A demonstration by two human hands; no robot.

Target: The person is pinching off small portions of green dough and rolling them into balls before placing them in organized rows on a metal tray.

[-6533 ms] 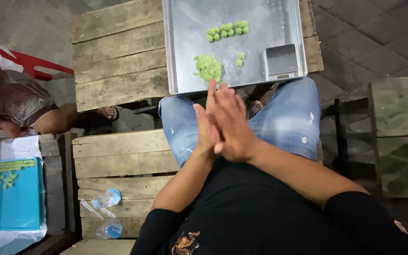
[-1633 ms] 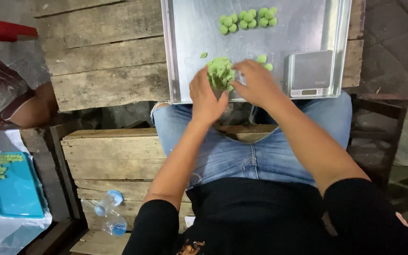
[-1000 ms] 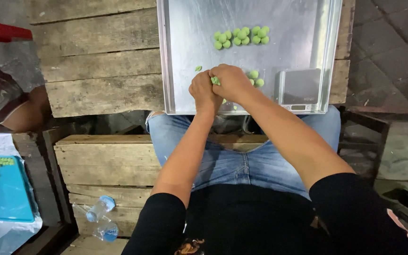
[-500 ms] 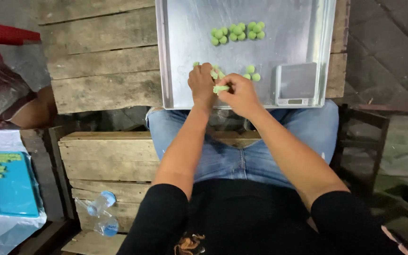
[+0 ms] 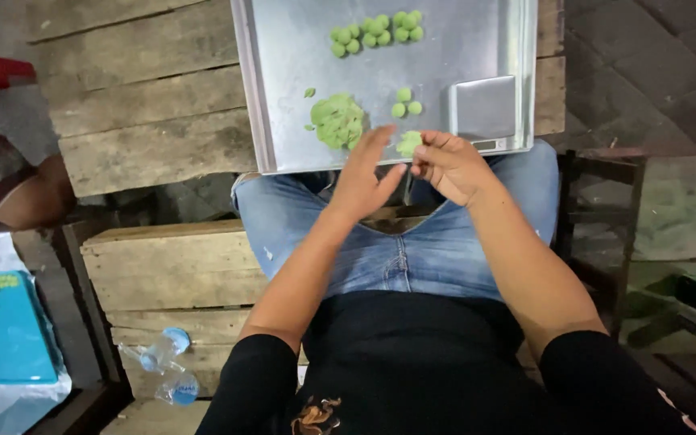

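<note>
Wooden planks [image 5: 138, 105] carry a steel tray [image 5: 283, 97] over the knees.
Dough heap [image 5: 337, 121] lies on it; left hand [image 5: 362, 176] opens flat, right hand [image 5: 450, 165] pinches a green piece [image 5: 408, 143] at the tray's edge, seemingly for rolling.

The person wears a black long-sleeved top with the sleeves pushed up to the elbows and a small pale orange print low on the front. Faded, lightly distressed blue jeans cover the legs. Both hands are bare.
</note>
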